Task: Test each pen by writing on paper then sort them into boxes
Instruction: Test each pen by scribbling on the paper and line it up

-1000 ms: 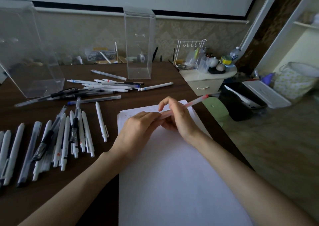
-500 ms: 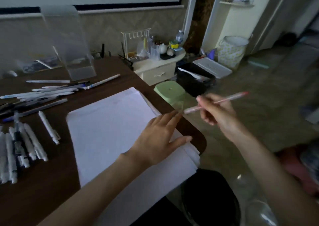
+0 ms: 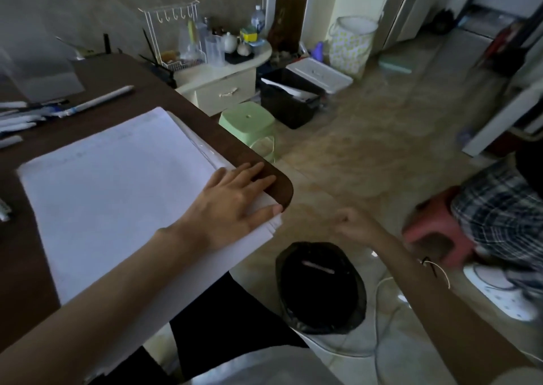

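Pen (image 3: pixel 318 267): reddish barrel, lying flat and slightly tilted inside the black-lined bin (image 3: pixel 360 293) on the floor, just off the near corner of the surface (image 3: pixel 283 189). Nothing is touching it. Your right hand (image 3: pixel 352 223) hangs above the bin's far rim and is motion-blurred. Its fingers look curled into the palm, and nothing shows between them. Your left hand (image 3: pixel 232 205) lies palm-down on the right near corner of the paper stack (image 3: pixel 117 193), fingers straight and slightly spread. The fingertips reach past the paper edge onto the dark brown surface, and the thumb lies along the stack's near edge. The stack sits askew, with its near corner overhanging the surface edge. No writing can be read on the top sheet. At the left edge of the view, a white pen (image 3: pixel 97 104) lies apart from a loose cluster of pens (image 3: pixel 23 117). A clear box (image 3: pixel 38 76) stands behind them. On the floor beyond the surface stand a green stool (image 3: pixel 246 123), a cream cabinet (image 3: pixel 223 87) carrying a white wire rack (image 3: pixel 173 32), and a black crate (image 3: pixel 291 99). To the right are a pink stool (image 3: pixel 435 231), blurred, and part of another person in plaid clothing (image 3: pixel 499 205).
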`<state>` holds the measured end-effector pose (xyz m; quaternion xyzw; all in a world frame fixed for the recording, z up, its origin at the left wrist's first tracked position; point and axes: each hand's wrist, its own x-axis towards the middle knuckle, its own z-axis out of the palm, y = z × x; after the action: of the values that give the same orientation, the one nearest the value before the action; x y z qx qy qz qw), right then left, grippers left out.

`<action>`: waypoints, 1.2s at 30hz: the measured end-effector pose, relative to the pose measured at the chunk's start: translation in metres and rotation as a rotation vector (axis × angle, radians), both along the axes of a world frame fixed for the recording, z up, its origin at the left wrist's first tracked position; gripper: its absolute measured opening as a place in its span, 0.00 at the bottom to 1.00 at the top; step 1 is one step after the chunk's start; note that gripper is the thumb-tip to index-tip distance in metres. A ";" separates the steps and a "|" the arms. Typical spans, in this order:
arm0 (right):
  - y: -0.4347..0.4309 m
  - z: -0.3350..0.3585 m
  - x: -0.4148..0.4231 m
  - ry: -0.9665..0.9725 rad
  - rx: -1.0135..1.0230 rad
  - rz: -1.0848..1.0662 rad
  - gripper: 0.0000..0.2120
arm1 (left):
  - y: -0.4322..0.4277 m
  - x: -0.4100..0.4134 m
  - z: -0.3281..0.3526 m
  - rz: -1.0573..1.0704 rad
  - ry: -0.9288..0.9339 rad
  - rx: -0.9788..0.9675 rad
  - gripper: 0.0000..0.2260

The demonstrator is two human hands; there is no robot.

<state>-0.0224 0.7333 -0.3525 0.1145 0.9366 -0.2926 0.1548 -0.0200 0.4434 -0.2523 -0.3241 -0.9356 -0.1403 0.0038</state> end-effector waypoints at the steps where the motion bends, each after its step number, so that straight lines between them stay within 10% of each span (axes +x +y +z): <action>1: -0.002 0.010 -0.006 0.107 0.007 -0.034 0.06 | -0.002 0.000 0.002 0.006 -0.012 0.025 0.37; 7: -0.085 0.115 -0.037 0.522 -0.238 0.154 0.04 | -0.048 -0.009 0.020 0.173 -0.011 0.111 0.35; 19: -0.310 0.137 -0.120 0.507 -0.305 0.687 0.06 | -0.183 0.017 0.013 0.660 0.093 0.173 0.27; 29: -0.399 0.120 -0.184 0.668 0.146 0.766 0.23 | -0.202 0.024 -0.009 0.660 0.127 0.024 0.22; 36: -0.396 0.105 -0.202 0.720 0.329 0.780 0.11 | -0.203 0.024 -0.011 0.671 0.131 0.004 0.22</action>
<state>-0.2247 0.3372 -0.2477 -0.3255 0.9367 -0.0840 -0.0979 0.0044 0.2404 -0.2637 -0.0066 -0.9876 -0.1119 0.1103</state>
